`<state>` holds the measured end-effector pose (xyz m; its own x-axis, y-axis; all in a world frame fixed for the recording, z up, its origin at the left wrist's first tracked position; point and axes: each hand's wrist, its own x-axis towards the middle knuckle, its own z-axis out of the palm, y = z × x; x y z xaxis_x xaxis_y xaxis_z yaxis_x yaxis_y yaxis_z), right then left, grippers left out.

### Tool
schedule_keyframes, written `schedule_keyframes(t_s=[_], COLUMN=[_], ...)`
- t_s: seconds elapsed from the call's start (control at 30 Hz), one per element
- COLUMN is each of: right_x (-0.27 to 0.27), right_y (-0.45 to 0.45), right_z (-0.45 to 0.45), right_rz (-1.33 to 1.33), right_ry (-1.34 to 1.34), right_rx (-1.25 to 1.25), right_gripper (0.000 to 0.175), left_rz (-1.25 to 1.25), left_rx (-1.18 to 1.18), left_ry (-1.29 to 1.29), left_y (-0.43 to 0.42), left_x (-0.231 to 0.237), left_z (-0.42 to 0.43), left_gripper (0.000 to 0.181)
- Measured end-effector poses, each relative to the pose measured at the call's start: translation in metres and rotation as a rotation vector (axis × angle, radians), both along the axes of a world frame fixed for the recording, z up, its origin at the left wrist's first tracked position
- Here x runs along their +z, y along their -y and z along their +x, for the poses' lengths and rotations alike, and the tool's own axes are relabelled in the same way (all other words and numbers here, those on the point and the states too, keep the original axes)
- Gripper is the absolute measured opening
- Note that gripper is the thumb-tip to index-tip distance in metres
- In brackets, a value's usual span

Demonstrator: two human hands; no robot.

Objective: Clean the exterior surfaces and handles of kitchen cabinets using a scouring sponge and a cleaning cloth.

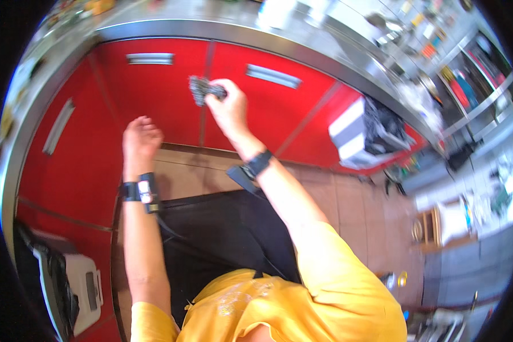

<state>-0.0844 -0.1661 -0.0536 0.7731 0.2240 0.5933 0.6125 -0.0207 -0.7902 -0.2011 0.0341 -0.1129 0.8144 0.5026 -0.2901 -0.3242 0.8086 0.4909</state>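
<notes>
My right hand (232, 109) grips a grey, rough-textured wad (198, 90) that looks like a steel wool scourer, pinched between thumb and fingers. It is held in front of the red cabinet doors (162, 98), below the counter edge. Motion blur softens its outline. To the left and a little lower is my left hand (142, 134), raised with loosely curled fingers and thumb apart; nothing shows in it. Black straps with small devices circle both wrists.
A stainless steel counter (175, 30) curves around the front and left. Bins with black liners hang at the cabinets, one white-and-grey bin (348, 132) at right and another bin (87, 295) at lower left. A wooden stool (429, 228) stands on the tiled floor (352, 205).
</notes>
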Motion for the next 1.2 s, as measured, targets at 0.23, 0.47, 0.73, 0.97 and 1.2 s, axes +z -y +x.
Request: schedule_keyframes(t_s=[0.23,0.47,0.73,0.97,1.2], right_x=[0.000,-0.014,0.042,0.035,-0.021], right_y=[0.031,0.002,0.003,-0.031,-0.047], right_z=[0.029,0.021,0.027,0.082,0.128], right_rz=[0.077,0.073,-0.325,-0.549,-0.745], right_ry=[-0.070,-0.060,0.691,1.225,1.311], right_rx=[-0.140,-0.076,-0.178,-0.125,-0.146], right_gripper=[0.022,0.022,0.030,0.033,0.034], left_rz=[-0.170,-0.271,-0.247,-0.235,-0.125], left_rx=[0.086,0.096,0.054,0.081,0.147], left_ry=[-0.079,-0.149,-0.281,-0.263,-0.333], left_y=[0.013,0.039,0.057,0.040,0.012], left_x=[-0.014,-0.062,-0.059,-0.103,-0.074], left_z=[-0.004,0.026,0.064,0.057,0.029], left_gripper=[0.009,0.008,0.017,0.016,0.013])
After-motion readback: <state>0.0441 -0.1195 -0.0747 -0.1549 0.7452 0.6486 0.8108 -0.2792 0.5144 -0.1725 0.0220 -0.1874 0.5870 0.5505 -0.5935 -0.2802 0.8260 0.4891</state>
